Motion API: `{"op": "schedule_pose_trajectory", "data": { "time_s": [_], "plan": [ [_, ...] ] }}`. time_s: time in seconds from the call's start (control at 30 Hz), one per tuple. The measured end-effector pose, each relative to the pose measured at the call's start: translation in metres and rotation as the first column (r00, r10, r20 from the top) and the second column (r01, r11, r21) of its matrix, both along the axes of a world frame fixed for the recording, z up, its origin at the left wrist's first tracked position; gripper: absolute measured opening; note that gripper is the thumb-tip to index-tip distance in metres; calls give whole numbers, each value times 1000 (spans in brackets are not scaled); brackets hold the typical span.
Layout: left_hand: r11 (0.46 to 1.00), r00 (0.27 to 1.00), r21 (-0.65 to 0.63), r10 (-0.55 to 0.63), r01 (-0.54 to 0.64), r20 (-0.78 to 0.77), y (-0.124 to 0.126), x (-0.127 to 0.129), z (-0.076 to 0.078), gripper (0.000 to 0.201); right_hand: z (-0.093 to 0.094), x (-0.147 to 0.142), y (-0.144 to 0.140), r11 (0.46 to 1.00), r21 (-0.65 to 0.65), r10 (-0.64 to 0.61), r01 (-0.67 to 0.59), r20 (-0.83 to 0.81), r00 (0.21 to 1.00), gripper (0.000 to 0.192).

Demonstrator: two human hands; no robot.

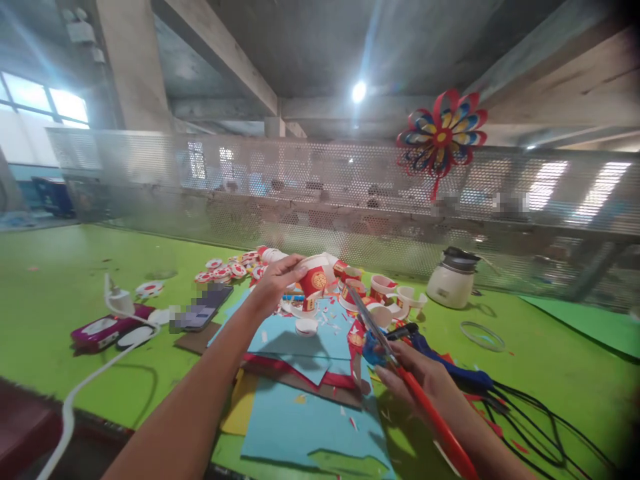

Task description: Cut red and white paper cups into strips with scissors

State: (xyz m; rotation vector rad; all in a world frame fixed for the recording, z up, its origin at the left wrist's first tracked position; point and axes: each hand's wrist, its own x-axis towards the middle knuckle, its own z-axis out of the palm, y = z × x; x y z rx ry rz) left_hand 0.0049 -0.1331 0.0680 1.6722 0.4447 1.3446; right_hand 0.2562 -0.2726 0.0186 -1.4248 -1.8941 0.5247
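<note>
The left hand (pixel 274 283) is raised above the worktop (pixel 60 293), fingers curled around a red-and-white paper cup (pixel 314 279) and closed on its side wall near the rim. The right hand (pixel 425 383) sits lower and nearer the camera, wrapped around the red handles of a pair of scissors (pixel 400 363); the blades point up and away toward the cup but are apart from it, and whether they stand open or closed cannot be told.

Handling, as judged: the cup is light, thin-walled and easily crushed. Its wall will dent under pinch pressure, so light, spread contact around the body suits it better than a tight grip at one spot. The rolled rim and base ring are likely its stiffest zones. Parts of the wall appear cut into strips, which would leave it floppier still.

Appearance: white inside, red outside, with a round gold emblem on the side.

Below the cup lie blue paper sheets (pixel 310 413) over red and yellow ones, strewn with small offcuts. Further cut cups (pixel 383 288) and round red-and-white discs (pixel 220 272) lie beyond. A phone (pixel 200 312) rests to the left, a white pot (pixel 450 280) to the right, and a paper pinwheel (pixel 443 137) hangs on the mesh screen
</note>
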Motion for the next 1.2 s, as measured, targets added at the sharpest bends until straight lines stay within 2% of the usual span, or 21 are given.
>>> {"op": "schedule_pose_trajectory", "data": {
  "time_s": [0.1, 0.17, 0.27, 0.4, 0.57, 0.73, 0.93, 1.07, 1.2],
  "plan": [
    [998, 997, -63, -28, 24, -68, 2, -4, -2, 27, 1, 0, -4, 1000, 29, -2, 4, -79, 997, 39],
    [993, 992, -103, -64, 52, -111, 2, -4, -3, 28, 3, 0, -7, 999, 19, 43, -41, -92, 995, 38],
    [990, 982, -123, -92, 72, -165, 2, -3, -4, 28, 6, 1, -10, 988, -56, 143, -146, -58, 988, 38],
    [985, 976, -144, -117, 91, -182, 1, -3, -3, 29, 8, 4, -9, 971, -130, 200, -202, -26, 979, 35],
    [984, 940, -115, -167, 138, -299, -3, -3, -1, 27, 10, 6, -11, 938, -216, 251, -270, -109, 962, 34],
    [966, 884, -171, -246, 192, -398, -10, -1, 2, 27, 12, 4, -11, 900, -267, 304, -346, -185, 935, 39],
    [950, 869, -166, -310, 266, -386, -12, 0, 3, 27, 13, 3, -15, 893, -294, 272, -341, -250, 929, 35],
    [940, 893, -199, -328, 276, -308, -10, 4, -1, 30, 17, -2, -25, 922, -273, 195, -274, -285, 939, 38],
    [943, 909, -191, -318, 273, -269, -9, 9, -4, 32, 20, -5, -30, 912, -297, 169, -282, -355, 920, 38]
  ]
}}
